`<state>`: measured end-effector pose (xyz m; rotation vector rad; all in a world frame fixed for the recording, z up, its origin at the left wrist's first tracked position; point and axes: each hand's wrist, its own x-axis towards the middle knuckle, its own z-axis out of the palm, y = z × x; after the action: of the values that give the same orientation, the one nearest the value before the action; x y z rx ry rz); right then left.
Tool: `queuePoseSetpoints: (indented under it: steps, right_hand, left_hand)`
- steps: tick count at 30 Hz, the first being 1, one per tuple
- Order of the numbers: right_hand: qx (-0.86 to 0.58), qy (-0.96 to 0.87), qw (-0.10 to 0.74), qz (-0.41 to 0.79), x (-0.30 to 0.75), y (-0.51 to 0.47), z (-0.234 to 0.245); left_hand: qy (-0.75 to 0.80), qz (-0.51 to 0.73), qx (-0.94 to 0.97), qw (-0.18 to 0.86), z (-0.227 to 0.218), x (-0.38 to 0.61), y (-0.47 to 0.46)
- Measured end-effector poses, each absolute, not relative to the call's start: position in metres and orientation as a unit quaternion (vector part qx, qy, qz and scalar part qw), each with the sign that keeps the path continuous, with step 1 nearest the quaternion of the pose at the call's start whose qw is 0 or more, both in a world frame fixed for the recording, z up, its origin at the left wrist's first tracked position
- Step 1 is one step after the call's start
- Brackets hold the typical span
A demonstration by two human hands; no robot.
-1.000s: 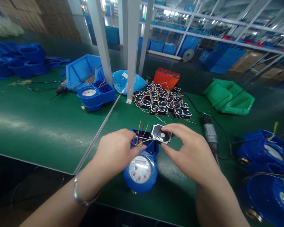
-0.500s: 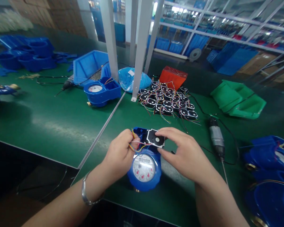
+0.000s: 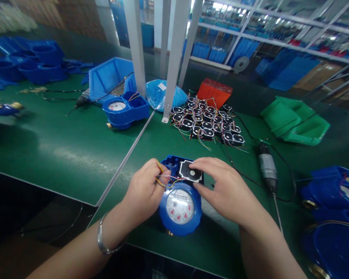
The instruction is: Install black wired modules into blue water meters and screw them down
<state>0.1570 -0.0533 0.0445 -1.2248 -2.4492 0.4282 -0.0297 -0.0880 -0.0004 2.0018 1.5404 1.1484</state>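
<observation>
In front of me on the green bench sits a blue water meter (image 3: 180, 209) with a round white dial and red pointers. Its boxy housing at the far side is uncovered. Over the right part of that housing is a black motor module (image 3: 191, 171) with a white-edged plate. My right hand (image 3: 225, 190) holds the module between thumb and fingers. Thin coloured wires (image 3: 170, 181) run from it to my left hand (image 3: 147, 188), whose thumb and fingers pinch them at the housing's left side. Whether the module touches the housing floor is hidden.
Several similar modules (image 3: 206, 124) lie behind the meter, before a red box (image 3: 214, 93). An electric screwdriver (image 3: 268, 166) and green bins (image 3: 295, 120) are at right, near more blue meters (image 3: 334, 186). Another meter (image 3: 125, 110) stands left of the metal post (image 3: 174, 58).
The module sits slightly lower and more level over the housing, with my right hand still on it. The meter appears a little further right. My left hand keeps its pinch on the wires.
</observation>
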Motion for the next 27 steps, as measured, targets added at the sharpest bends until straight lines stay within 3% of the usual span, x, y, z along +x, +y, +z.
queuePoseSetpoints:
  steps: [6, 18, 23, 27]
  right_hand:
    - [-0.431, -0.872, 0.182, 0.146, 0.156, -0.053, 0.042]
    - [-0.435, -0.887, 0.091, 0.128, 0.157, -0.052, 0.043]
    - [-0.439, -0.881, 0.118, 0.132, 0.160, -0.055, 0.047]
    - [-0.474, -0.857, 0.156, 0.127, 0.172, -0.048, 0.053]
  left_hand:
    - [0.521, 0.412, 0.721, 0.198, -0.003, -0.031, -0.087]
    - [0.522, 0.386, 0.730, 0.215, -0.003, -0.032, -0.084]
    - [0.546, 0.300, 0.743, 0.244, 0.014, -0.043, -0.091]
    - [0.553, 0.321, 0.750, 0.170, 0.039, -0.054, -0.085]
